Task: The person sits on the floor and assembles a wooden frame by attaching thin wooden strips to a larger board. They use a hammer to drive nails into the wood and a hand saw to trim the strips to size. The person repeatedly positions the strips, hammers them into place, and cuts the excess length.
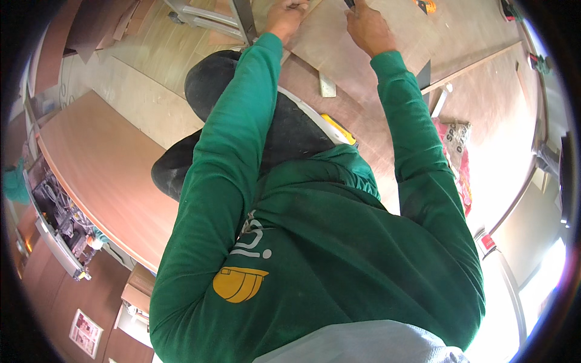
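Both arms, in green sleeves, stretch forward over a broad brown wooden board [339,36]. My left hand [287,19] is closed at the board's left side, its fingertips pressed together near the top edge of the picture; anything in them is too small or hidden to tell. My right hand [370,30] is wrapped round a dark, slim tool [350,3], whose far end is cut off by the picture's edge. A small pale block [327,85] lies on the board between my arms. Beyond the right hand sits an orange-yellow tool [426,6], partly out of view.
A metal frame leg [244,21] stands beside my left hand. Near my knee lies a yellow tool [339,129]. At right are a long wooden strip [475,66] and a printed bag [456,139]. A large wooden panel [103,163] and an open case of cables [57,202] are left.
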`<state>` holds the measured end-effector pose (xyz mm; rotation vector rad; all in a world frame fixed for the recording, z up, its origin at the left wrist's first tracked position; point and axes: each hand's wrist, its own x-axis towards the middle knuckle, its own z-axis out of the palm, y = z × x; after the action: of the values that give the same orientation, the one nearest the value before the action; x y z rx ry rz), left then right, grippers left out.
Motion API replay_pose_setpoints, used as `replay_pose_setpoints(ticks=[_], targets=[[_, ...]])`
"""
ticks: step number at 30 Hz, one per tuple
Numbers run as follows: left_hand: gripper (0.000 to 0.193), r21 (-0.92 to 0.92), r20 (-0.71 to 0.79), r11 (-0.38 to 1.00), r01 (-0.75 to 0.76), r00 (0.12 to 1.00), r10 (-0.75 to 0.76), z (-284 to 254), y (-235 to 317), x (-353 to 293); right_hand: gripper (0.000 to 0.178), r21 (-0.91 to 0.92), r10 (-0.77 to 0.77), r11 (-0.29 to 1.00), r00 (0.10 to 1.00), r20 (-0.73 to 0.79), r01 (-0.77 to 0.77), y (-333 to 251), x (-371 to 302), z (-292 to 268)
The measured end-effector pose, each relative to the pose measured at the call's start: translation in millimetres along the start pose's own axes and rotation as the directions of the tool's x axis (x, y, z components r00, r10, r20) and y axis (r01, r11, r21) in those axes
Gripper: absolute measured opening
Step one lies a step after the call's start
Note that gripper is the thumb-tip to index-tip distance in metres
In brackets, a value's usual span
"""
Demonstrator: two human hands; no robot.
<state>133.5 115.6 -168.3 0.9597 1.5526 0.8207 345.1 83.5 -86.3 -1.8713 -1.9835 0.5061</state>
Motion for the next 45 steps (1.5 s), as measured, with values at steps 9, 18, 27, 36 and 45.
replay_pose_setpoints(ticks=[9, 18, 27, 36, 45], targets=[[0.013, -0.352, 0.194, 0.936, 0.016, 0.979, 0.056, -7, -22, 30, 0.039, 0.017, 0.021, 1.0, 0.999, -0.026, -0.021, -2, 4, 5], [0.021, -0.284, 0.235, 0.949, 0.136, 0.97, -0.068, -17, -2, 13, 0.044, 0.057, -0.033, 0.998, 0.998, -0.046, 0.035, 12, 3, 14], [0.019, -0.275, 0.21, 0.961, -0.03, 0.974, 0.091, -17, -24, 31, 0.043, -0.002, -0.164, 0.986, 0.952, -0.258, 0.169, 21, 0, 31], [0.019, -0.292, 0.178, 0.956, 0.012, 0.983, 0.042, -12, -18, 26, 0.041, -0.036, -0.216, 0.976, 0.934, -0.284, 0.215, 21, 1, 31], [0.018, -0.156, 0.077, 0.98, -0.123, 0.988, 0.136, -7, -12, 17, 0.044, -0.064, -0.22, 0.975, 0.929, -0.298, 0.211, 22, -1, 36]])
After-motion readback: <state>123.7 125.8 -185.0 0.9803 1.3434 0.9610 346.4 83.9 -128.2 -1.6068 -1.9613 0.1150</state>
